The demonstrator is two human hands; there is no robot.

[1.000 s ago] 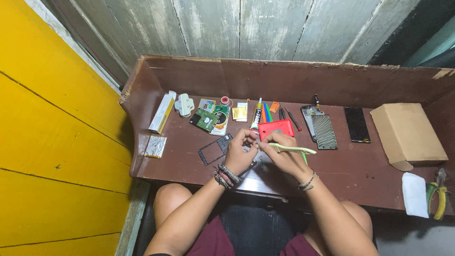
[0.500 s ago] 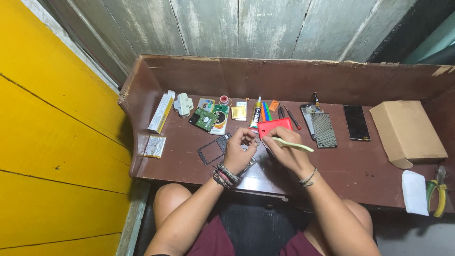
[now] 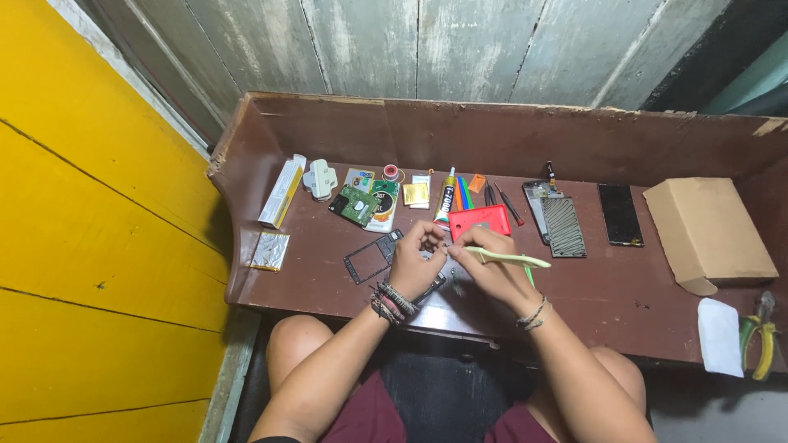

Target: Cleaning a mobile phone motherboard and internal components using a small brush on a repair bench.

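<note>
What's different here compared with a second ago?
Very little. The right hand tipped its pale green tool from sloping down to nearly level, handle pointing right. The left hand kept pinching a small part beside it. The red phone, cardboard box and pliers stayed put.

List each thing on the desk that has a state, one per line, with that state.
Left hand: pinching a small part.
Right hand: holding a pale green tool.
Red phone: lying flat.
Glue tube: capped, lying down.
Cardboard box: closed.
Black frame: empty, flat.
</note>
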